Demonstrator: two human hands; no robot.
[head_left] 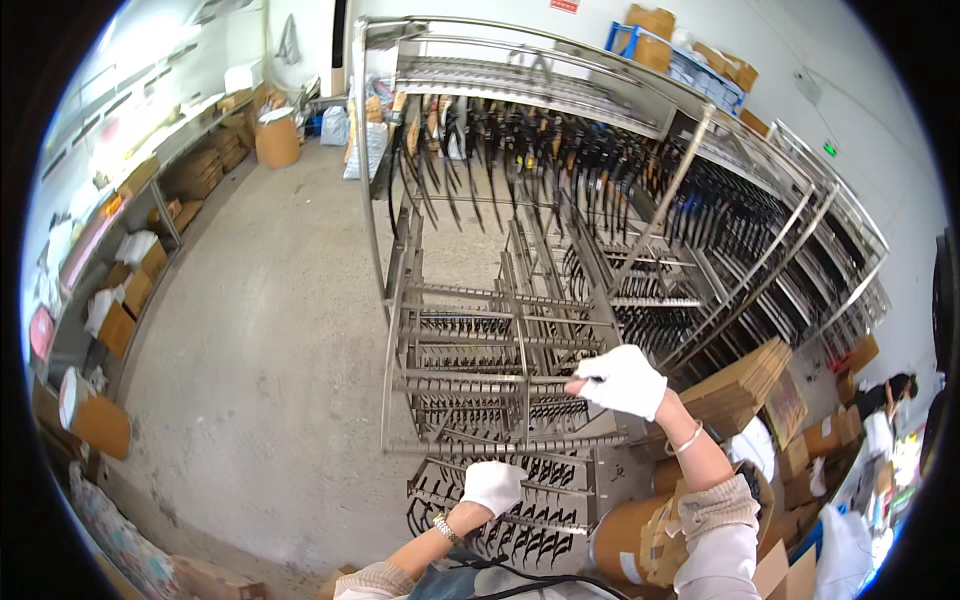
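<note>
In a white glove, my right hand [622,382] is raised in front of the right side of a metal rack [505,447]. Its fingers are bent together, with the thumb tip bare; anything pinched there is too small to tell. My left hand [492,487], also gloved, is lower and nearer to me. Its fingers are curled over a low frame [585,490] bearing several rows of small black hooked parts [540,545]. Whether it grips the frame or one of the parts is hidden under the glove.
Behind the rack stands a tall metal frame [376,200] hung with long black curved strips [480,190]. Cardboard boxes [735,385] and a brown drum [620,545] crowd the right. A workbench [160,160] lines the left wall. Another person [890,392] is at far right.
</note>
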